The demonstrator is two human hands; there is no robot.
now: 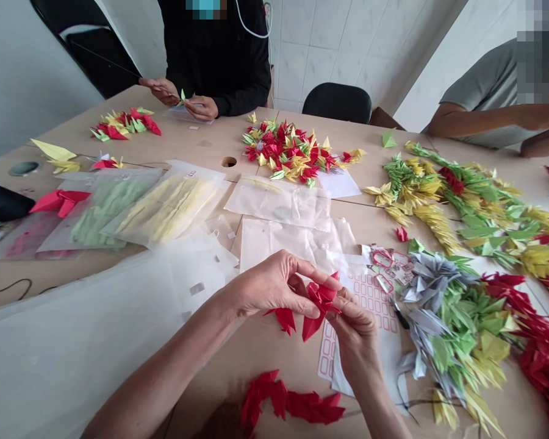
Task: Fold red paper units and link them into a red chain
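A red folded-paper crane (320, 300) is pinched between my two hands over the near middle of the table. My left hand (283, 283) grips it from the left, thumb and forefinger closed on it. From the right, the fingertips of my right hand (355, 320) press on the same red paper. Another red folded piece (286, 320) shows just below my left hand; whether it is joined to the held one, I cannot tell. Nearer to me, a row of red folded paper (283, 399) lies at the table's front edge.
Clear bags with yellow strips (165, 204) and green strips (112, 207) lie left. Sticker sheets (375, 305) lie beside my right hand. Piles of folded cranes (293, 146) and grey, green and yellow strings (443, 305) spread right. Across, a person's hands (201, 108) hold green paper.
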